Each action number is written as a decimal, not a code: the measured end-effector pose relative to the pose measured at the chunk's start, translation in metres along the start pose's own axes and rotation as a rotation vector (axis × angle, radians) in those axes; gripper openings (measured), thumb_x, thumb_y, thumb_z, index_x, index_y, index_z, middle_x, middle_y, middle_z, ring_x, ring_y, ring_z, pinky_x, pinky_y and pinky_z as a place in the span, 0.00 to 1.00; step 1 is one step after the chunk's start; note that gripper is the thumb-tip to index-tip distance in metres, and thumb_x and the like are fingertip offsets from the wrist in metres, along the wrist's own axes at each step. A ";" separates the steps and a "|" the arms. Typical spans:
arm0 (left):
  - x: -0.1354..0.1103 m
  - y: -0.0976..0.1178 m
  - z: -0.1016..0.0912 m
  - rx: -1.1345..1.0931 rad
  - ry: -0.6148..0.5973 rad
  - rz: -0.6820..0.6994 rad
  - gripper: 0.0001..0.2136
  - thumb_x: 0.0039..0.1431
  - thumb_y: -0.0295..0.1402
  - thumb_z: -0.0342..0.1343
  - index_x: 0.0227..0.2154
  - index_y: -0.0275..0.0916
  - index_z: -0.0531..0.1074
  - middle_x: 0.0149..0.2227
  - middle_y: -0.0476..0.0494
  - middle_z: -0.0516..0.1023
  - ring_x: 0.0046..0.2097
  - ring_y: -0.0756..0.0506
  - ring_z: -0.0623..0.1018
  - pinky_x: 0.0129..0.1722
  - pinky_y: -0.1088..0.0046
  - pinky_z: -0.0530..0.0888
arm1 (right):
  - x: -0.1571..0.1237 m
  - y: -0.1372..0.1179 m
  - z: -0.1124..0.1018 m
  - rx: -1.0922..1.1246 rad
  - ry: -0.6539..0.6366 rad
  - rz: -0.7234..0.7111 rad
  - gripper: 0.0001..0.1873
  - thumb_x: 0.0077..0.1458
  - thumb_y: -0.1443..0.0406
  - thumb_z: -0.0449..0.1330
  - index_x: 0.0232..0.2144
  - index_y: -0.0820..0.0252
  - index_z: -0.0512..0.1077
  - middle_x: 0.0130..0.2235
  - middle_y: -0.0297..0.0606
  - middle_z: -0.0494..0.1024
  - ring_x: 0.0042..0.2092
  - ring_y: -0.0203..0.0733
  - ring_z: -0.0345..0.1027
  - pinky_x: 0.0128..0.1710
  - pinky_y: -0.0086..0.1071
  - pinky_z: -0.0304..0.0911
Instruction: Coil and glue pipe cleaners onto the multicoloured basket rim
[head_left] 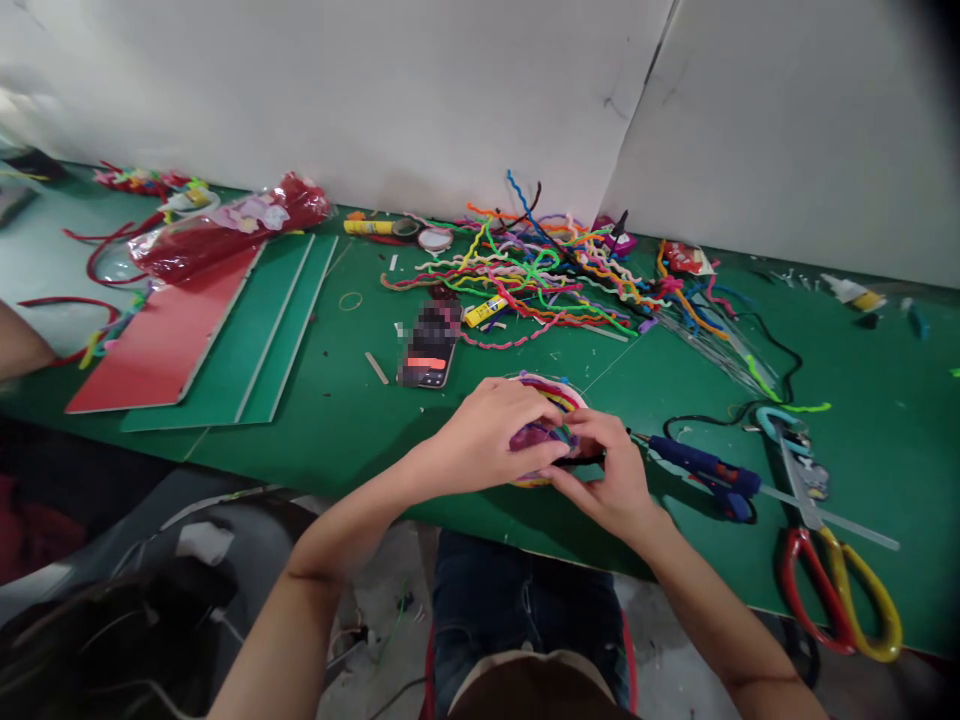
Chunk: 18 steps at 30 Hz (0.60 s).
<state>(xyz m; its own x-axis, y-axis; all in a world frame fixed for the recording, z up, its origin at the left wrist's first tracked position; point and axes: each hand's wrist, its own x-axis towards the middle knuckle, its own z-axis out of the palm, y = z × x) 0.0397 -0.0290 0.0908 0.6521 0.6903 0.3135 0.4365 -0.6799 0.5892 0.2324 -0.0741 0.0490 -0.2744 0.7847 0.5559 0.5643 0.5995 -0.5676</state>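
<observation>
My left hand [486, 432] and my right hand [606, 470] are closed together on a small round piece wound from coloured pipe cleaners [553, 398], held just above the near edge of the green table [337, 400]. Pink, yellow and purple strands show between my fingers. My right fingers pinch the piece at its right side, and a thin dark stick pokes out there. Most of the piece is hidden by my hands.
A heap of loose pipe cleaners [540, 265] lies behind my hands. A phone [429, 348] lies to the left of it. A blue glue gun [705, 470] and red-and-yellow scissors [832, 570] lie to the right. Red and green boards [217, 330] sit at left.
</observation>
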 end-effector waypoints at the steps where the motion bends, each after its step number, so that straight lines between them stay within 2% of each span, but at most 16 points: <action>1: 0.002 0.001 0.003 0.009 -0.002 -0.009 0.05 0.59 0.39 0.56 0.34 0.45 0.71 0.37 0.49 0.80 0.41 0.44 0.78 0.43 0.61 0.70 | 0.000 0.000 0.000 0.001 0.002 -0.005 0.23 0.54 0.54 0.62 0.49 0.44 0.59 0.42 0.42 0.76 0.42 0.49 0.75 0.29 0.43 0.72; 6: 0.005 -0.001 0.010 0.057 0.038 -0.084 0.07 0.56 0.37 0.59 0.26 0.43 0.69 0.28 0.51 0.78 0.34 0.45 0.77 0.38 0.63 0.68 | 0.001 0.001 0.000 -0.017 0.039 -0.050 0.21 0.54 0.53 0.61 0.47 0.46 0.59 0.40 0.42 0.78 0.40 0.49 0.76 0.31 0.44 0.72; 14: 0.010 0.004 0.004 -0.049 -0.064 -0.151 0.03 0.57 0.32 0.57 0.30 0.40 0.73 0.31 0.51 0.80 0.37 0.48 0.78 0.44 0.66 0.66 | 0.003 0.002 0.002 0.004 0.084 -0.130 0.19 0.55 0.54 0.62 0.45 0.53 0.62 0.40 0.40 0.78 0.41 0.42 0.76 0.31 0.34 0.72; 18: 0.009 0.004 0.003 -0.077 -0.061 -0.158 0.03 0.57 0.31 0.57 0.29 0.39 0.73 0.31 0.51 0.80 0.37 0.49 0.78 0.45 0.67 0.66 | 0.002 0.002 0.002 0.004 0.094 -0.131 0.19 0.54 0.55 0.63 0.44 0.53 0.62 0.38 0.39 0.78 0.39 0.41 0.74 0.30 0.32 0.70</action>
<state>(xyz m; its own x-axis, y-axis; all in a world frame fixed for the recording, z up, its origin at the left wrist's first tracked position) 0.0498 -0.0264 0.0940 0.6165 0.7691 0.1686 0.4888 -0.5417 0.6838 0.2317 -0.0708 0.0479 -0.2712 0.6817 0.6795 0.5257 0.6963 -0.4887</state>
